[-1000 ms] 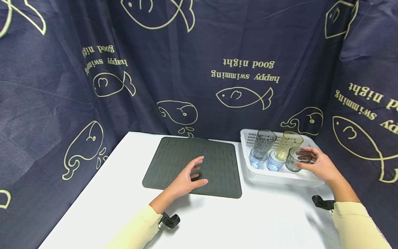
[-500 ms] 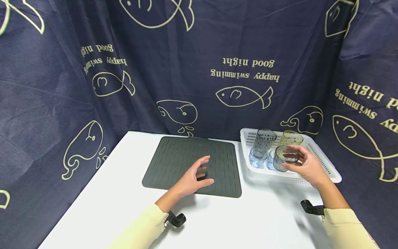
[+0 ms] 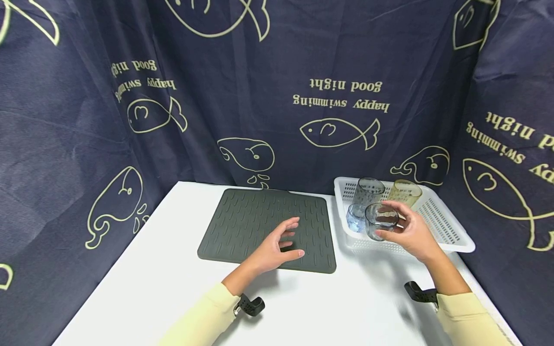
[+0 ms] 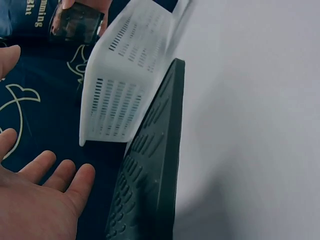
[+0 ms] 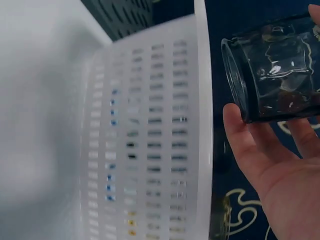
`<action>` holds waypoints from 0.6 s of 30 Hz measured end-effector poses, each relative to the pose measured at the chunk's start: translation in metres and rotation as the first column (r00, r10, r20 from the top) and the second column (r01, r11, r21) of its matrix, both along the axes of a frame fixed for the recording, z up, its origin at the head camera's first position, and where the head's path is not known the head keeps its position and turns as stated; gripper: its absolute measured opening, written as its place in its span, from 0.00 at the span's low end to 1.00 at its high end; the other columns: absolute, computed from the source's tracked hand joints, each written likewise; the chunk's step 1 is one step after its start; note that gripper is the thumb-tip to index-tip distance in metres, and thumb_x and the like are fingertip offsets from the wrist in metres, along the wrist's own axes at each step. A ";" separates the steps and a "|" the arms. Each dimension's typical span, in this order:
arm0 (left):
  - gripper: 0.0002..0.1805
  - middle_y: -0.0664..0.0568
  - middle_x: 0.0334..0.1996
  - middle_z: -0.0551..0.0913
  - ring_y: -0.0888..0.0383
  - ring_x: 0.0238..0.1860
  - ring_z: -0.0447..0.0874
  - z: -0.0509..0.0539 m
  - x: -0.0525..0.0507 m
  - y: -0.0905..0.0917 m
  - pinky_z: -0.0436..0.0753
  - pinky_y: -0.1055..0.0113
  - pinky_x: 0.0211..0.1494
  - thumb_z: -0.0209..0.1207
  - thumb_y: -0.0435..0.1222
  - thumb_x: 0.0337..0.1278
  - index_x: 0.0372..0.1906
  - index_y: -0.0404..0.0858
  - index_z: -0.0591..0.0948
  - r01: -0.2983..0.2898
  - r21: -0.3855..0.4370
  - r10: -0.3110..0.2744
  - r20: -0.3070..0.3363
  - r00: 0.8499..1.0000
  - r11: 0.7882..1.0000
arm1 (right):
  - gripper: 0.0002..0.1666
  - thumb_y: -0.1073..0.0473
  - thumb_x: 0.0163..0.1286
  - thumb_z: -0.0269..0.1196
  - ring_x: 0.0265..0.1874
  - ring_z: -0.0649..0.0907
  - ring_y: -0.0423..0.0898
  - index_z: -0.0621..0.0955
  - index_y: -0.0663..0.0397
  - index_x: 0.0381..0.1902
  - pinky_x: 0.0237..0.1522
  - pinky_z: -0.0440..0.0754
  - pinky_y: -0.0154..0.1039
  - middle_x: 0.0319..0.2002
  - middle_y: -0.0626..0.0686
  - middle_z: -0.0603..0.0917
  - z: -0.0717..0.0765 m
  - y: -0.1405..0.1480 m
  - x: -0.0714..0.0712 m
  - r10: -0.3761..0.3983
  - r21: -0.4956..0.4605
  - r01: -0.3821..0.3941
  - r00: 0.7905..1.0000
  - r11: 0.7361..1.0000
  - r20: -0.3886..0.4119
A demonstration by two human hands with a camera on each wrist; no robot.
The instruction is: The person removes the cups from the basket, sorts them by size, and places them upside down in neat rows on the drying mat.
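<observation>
My right hand (image 3: 411,233) grips a short grey drinking glass (image 3: 374,229) between thumb and fingers. In the right wrist view, the glass (image 5: 285,70) is above the rim of the white basket (image 5: 204,130). Inside the basket stand a tall grey glass (image 3: 365,194), a yellowish glass (image 3: 404,193) and a light blue glass (image 3: 355,222). A second blue glass is hidden behind the held one. My left hand (image 3: 272,249) hovers over the dark ribbed mat (image 3: 259,211), fingers apart and holding nothing; the left wrist view shows its palm (image 4: 40,205).
The white table (image 3: 320,307) spreads in front of the mat and the basket. A dark blue curtain (image 3: 268,96) with fish drawings hangs close behind and along both sides. The basket stands just right of the mat, near the right curtain.
My right hand has lifted the short grey glass from the basket's right part and carried it left, now in front of a blue glass. My left hand has drifted slightly right over the mat.
</observation>
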State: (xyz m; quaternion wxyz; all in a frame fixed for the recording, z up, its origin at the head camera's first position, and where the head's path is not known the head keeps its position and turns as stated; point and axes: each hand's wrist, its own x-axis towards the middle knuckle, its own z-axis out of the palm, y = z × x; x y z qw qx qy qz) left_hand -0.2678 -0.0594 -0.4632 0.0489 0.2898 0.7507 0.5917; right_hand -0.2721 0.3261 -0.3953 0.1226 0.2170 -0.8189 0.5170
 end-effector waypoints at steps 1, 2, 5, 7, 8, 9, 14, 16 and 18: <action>0.44 0.48 0.77 0.64 0.45 0.75 0.68 0.000 0.000 0.001 0.76 0.50 0.74 0.69 0.40 0.64 0.80 0.55 0.59 0.000 0.003 0.000 -0.005 1.000 1.000 | 0.45 0.76 0.56 0.75 0.47 0.88 0.37 0.68 0.68 0.70 0.44 0.87 0.27 0.55 0.49 0.82 0.000 -0.003 0.001 0.000 0.004 0.000 1.000 1.000 0.001; 0.44 0.49 0.77 0.64 0.45 0.75 0.68 0.000 0.000 0.003 0.76 0.50 0.74 0.69 0.40 0.64 0.80 0.55 0.59 0.001 0.004 -0.001 -0.006 1.000 1.000 | 0.45 0.76 0.55 0.75 0.47 0.88 0.37 0.68 0.68 0.70 0.45 0.87 0.27 0.55 0.48 0.83 0.000 -0.006 0.002 0.002 0.003 -0.003 1.000 1.000 0.004; 0.44 0.49 0.77 0.64 0.46 0.75 0.68 0.002 0.000 0.007 0.75 0.51 0.74 0.69 0.39 0.63 0.79 0.55 0.60 0.006 0.008 -0.006 -0.006 1.000 1.000 | 0.45 0.75 0.55 0.75 0.46 0.88 0.37 0.69 0.67 0.69 0.47 0.86 0.26 0.54 0.46 0.83 0.000 -0.015 0.005 0.003 0.016 -0.003 1.000 1.000 0.003; 0.43 0.50 0.77 0.64 0.47 0.75 0.68 0.004 0.000 0.010 0.75 0.52 0.74 0.69 0.39 0.63 0.79 0.55 0.60 0.011 0.009 -0.011 -0.005 1.000 1.000 | 0.45 0.74 0.54 0.76 0.46 0.88 0.38 0.70 0.66 0.69 0.49 0.86 0.26 0.54 0.47 0.84 0.000 -0.022 0.006 0.010 0.020 -0.010 1.000 1.000 0.004; 0.43 0.50 0.77 0.64 0.47 0.75 0.68 0.005 0.000 0.011 0.75 0.52 0.74 0.69 0.38 0.63 0.79 0.55 0.61 0.013 0.011 -0.013 -0.005 1.000 1.000 | 0.45 0.74 0.54 0.77 0.46 0.88 0.38 0.70 0.66 0.69 0.49 0.85 0.26 0.54 0.49 0.84 0.000 -0.025 0.007 0.017 0.023 -0.017 1.000 1.000 0.006; 0.43 0.49 0.76 0.65 0.47 0.75 0.68 0.006 0.000 0.013 0.76 0.51 0.74 0.69 0.38 0.63 0.79 0.54 0.61 0.015 0.014 -0.015 -0.007 1.000 1.000 | 0.45 0.73 0.54 0.77 0.46 0.88 0.38 0.71 0.66 0.69 0.49 0.85 0.25 0.54 0.51 0.84 -0.001 -0.028 0.007 0.019 0.028 -0.019 1.000 0.999 0.009; 0.42 0.48 0.76 0.65 0.46 0.74 0.69 0.008 0.002 0.018 0.76 0.50 0.74 0.69 0.37 0.63 0.79 0.53 0.62 0.028 0.029 -0.028 0.001 1.000 0.999 | 0.46 0.70 0.52 0.79 0.47 0.88 0.40 0.73 0.63 0.68 0.50 0.84 0.24 0.55 0.60 0.83 -0.003 -0.041 0.009 0.033 0.058 -0.033 0.999 0.998 0.005; 0.43 0.48 0.76 0.65 0.47 0.74 0.69 0.009 0.003 0.019 0.76 0.51 0.74 0.69 0.38 0.62 0.78 0.54 0.62 0.029 0.022 -0.029 0.008 1.000 0.999 | 0.45 0.70 0.52 0.80 0.48 0.88 0.41 0.73 0.63 0.67 0.50 0.83 0.24 0.55 0.63 0.83 -0.005 -0.045 0.009 0.044 0.061 -0.044 0.999 0.997 -0.004; 0.43 0.49 0.76 0.65 0.48 0.74 0.69 0.010 0.004 0.021 0.76 0.53 0.73 0.70 0.38 0.62 0.78 0.55 0.62 0.025 0.013 -0.025 0.013 1.000 1.000 | 0.45 0.70 0.51 0.80 0.49 0.88 0.42 0.74 0.65 0.66 0.51 0.83 0.24 0.55 0.66 0.83 -0.006 -0.050 0.010 0.061 0.059 -0.060 0.998 0.996 -0.007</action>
